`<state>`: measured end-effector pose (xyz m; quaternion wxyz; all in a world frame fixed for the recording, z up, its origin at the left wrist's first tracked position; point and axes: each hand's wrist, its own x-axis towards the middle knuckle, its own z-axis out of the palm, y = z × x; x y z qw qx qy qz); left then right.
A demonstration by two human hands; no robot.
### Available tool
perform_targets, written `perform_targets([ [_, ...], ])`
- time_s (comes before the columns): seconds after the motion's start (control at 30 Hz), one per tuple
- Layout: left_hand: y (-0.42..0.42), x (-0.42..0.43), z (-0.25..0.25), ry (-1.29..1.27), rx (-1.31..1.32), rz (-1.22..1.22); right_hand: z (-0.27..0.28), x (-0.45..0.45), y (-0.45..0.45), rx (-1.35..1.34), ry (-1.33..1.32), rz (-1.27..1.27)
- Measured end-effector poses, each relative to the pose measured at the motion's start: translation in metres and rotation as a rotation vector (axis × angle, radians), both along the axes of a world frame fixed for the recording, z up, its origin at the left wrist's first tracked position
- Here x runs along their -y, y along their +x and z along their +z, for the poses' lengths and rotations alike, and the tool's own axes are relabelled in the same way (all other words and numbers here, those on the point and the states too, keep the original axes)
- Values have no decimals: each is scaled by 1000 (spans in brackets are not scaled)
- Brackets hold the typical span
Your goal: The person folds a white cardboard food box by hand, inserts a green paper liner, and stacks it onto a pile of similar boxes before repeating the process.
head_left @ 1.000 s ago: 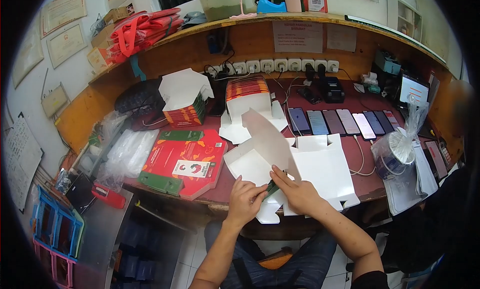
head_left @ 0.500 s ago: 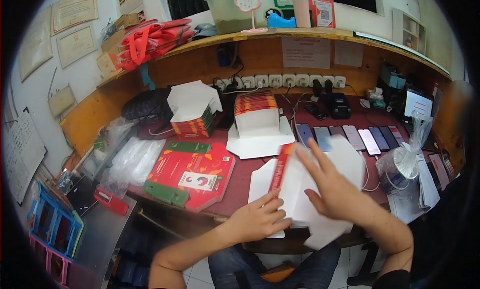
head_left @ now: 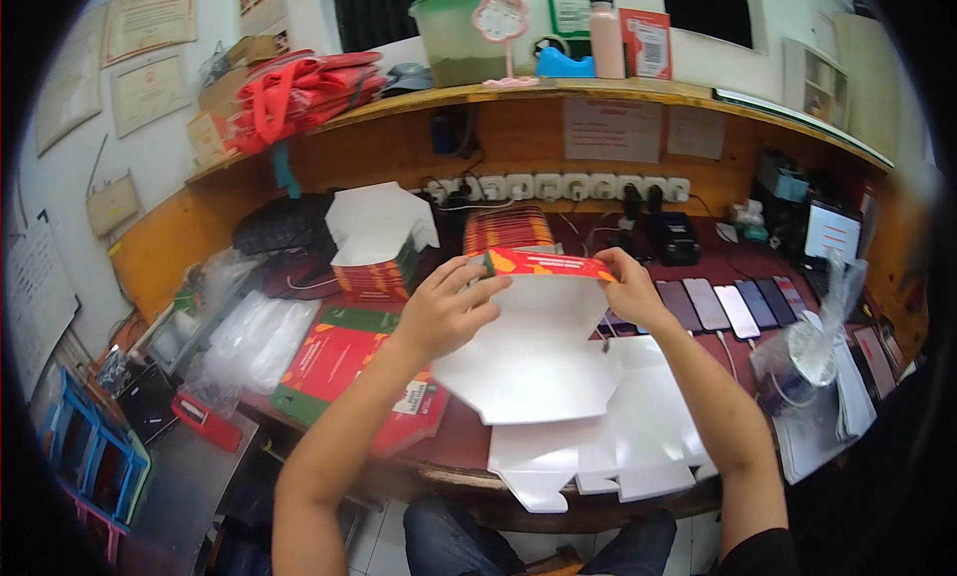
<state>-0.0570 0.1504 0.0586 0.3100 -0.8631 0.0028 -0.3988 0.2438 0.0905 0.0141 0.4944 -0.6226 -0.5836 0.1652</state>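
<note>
A partly folded carton (head_left: 538,362), white inside with a red and orange printed edge, is held up over the table's front. My left hand (head_left: 454,307) is closed on its left upper corner, and my right hand (head_left: 633,292) grips its right upper corner. Beneath it lies a flat white carton sheet (head_left: 648,407). Behind the held carton stands a stack of folded cartons (head_left: 506,229), partly hidden. Another stack with a white open top (head_left: 377,227) is at the back left. Flat red printed cartons (head_left: 334,362) lie at the left, partly covered by my left forearm.
A row of phones (head_left: 736,312) lies at the right, beside a plastic-wrapped bucket (head_left: 797,372). Clear plastic bags (head_left: 257,342) and a red stapler-like object (head_left: 206,422) are at the left. A power strip (head_left: 548,185) runs along the back, below a wooden shelf (head_left: 478,94).
The carton has been turned and lifted towards the stack behind it, its printed edge now across the top. My right hand has closed on its right corner, and my left hand has moved up and left.
</note>
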Motion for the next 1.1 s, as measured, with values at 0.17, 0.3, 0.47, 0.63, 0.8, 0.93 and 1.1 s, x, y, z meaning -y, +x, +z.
perform_targets([
  [0.17, 27, -68, -75, -870, 295, -16, -36, -74, -7, 381, 65, -262],
  [0.3, 42, -108, -124, -1449, 644, 316, -46, -98, -26, 382, -70, -312],
  [0.47, 34, -151, -162, -1416, 285, 631, -75, -114, -49, 148, 108, -344],
  [0.63, 36, -146, -152, -1399, 140, 823, -107, -115, -52, -45, 215, -399],
  [0.8, 36, -135, -136, -1420, 145, 783, -116, -116, -48, -128, 305, -315],
  [0.93, 26, -198, -177, -1518, 700, 34, -112, -110, -50, -177, 257, -271],
  [1.1, 68, -168, -81, -1592, 637, 219, -119, -113, -48, -91, 283, -271],
])
